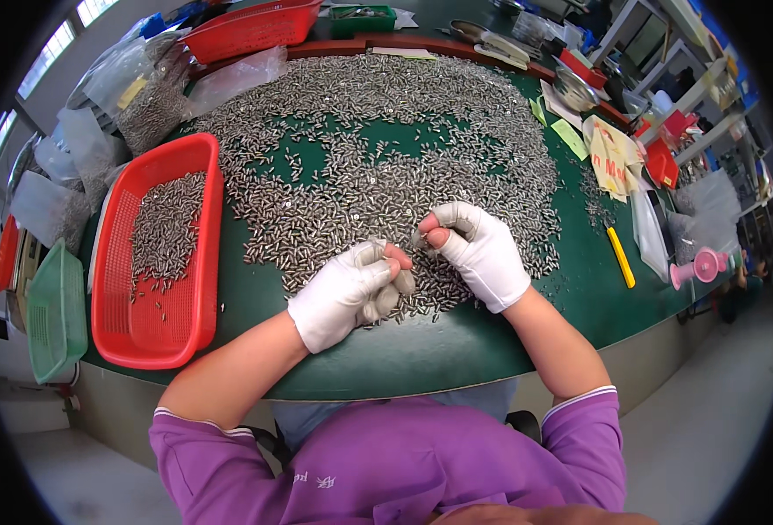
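Observation:
A wide spread of small shiny metal pieces (342,223), like short pins, covers the middle of the green table (342,372). Over its near edge are both my hands, in white gloves with some thumb and fingertips bare. My left hand (349,293) has its fingers curled together, palm turned inward; what it may hold is too small or hidden to name. Just to its right, my right hand (476,251) pinches thumb against forefinger, with the tips close to the left hand's. Anything in that pinch cannot be made out. Metal pieces lie beneath and around both hands.
At left stands a red plastic basket (209,297) partly filled with metal pieces, beside a green basket (56,319). Bulging plastic bags (146,101) sit behind. A yellow-handled cutter (620,258), paper pieces (611,156) and a pink spool (708,264) lie at right.

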Available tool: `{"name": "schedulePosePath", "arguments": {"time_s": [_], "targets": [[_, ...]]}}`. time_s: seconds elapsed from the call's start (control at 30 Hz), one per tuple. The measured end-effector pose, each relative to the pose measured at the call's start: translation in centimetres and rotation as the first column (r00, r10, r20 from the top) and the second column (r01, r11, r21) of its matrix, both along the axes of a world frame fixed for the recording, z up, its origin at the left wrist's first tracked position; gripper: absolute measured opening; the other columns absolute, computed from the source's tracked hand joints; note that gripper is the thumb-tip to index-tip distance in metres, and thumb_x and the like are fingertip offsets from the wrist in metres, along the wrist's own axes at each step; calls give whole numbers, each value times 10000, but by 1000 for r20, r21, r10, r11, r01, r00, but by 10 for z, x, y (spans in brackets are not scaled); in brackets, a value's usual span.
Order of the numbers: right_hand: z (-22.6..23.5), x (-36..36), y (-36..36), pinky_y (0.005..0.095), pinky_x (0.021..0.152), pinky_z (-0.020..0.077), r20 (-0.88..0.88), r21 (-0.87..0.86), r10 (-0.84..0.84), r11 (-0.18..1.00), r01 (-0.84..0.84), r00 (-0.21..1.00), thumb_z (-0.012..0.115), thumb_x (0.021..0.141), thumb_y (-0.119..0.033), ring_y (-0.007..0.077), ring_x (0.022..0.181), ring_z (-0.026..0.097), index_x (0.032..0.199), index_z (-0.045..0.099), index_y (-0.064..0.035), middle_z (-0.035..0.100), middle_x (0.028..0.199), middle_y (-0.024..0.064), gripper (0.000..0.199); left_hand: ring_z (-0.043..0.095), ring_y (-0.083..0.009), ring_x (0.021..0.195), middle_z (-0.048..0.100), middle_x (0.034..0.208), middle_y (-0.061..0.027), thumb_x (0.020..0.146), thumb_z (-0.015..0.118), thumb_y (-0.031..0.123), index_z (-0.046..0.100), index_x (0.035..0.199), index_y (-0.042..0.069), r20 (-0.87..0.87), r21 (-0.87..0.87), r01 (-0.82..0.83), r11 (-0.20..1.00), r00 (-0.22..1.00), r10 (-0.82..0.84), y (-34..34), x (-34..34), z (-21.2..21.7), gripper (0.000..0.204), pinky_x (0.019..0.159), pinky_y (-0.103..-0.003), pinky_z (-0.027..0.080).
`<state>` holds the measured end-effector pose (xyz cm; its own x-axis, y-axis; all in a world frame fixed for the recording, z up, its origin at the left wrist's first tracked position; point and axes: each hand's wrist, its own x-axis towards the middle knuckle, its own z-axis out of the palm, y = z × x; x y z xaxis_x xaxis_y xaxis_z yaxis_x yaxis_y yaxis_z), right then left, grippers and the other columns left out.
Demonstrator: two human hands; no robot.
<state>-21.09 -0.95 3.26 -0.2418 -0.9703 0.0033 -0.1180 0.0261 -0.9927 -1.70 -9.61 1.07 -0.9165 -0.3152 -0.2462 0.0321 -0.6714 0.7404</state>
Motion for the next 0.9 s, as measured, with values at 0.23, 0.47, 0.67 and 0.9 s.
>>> {"name": "schedulePosePath", "arguments": {"time_s": [0.23,0.47,0.67,0.9], "targets": [[-4,7,3,292,742,509,-356,-211,30,971,-111,934,702,857,-101,161,806,634,969,683,-47,672,871,59,125,484,-27,607,616,861,7,952,625,237,546,1061,111,82,-76,-72,994,994,79,6,-3,6,185,496,-162,357],[-1,5,-7,384,659,505,-642,-385,31,851,-357,766,712,777,-73,291,735,628,882,645,-75,655,817,91,125,483,-29,596,614,852,7,954,617,221,552,1056,111,166,-112,-69,991,982,88,6,-4,9,164,491,-165,354],[7,-12,-7,381,752,507,-656,-518,-382,855,-20,651,677,789,-5,292,819,636,891,641,-76,658,845,93,130,500,-28,616,618,861,7,978,578,230,529,1054,117,93,-84,-95,992,990,103,5,-4,4,145,497,-163,365],[8,-29,-7,418,947,473,-751,-435,-364,900,1,551,738,746,-114,341,1123,569,1010,707,-147,606,1210,146,267,610,-65,831,610,951,-1,958,625,226,524,1074,115,73,8,-86,996,994,85,0,-2,-4,190,637,-160,489]]}}
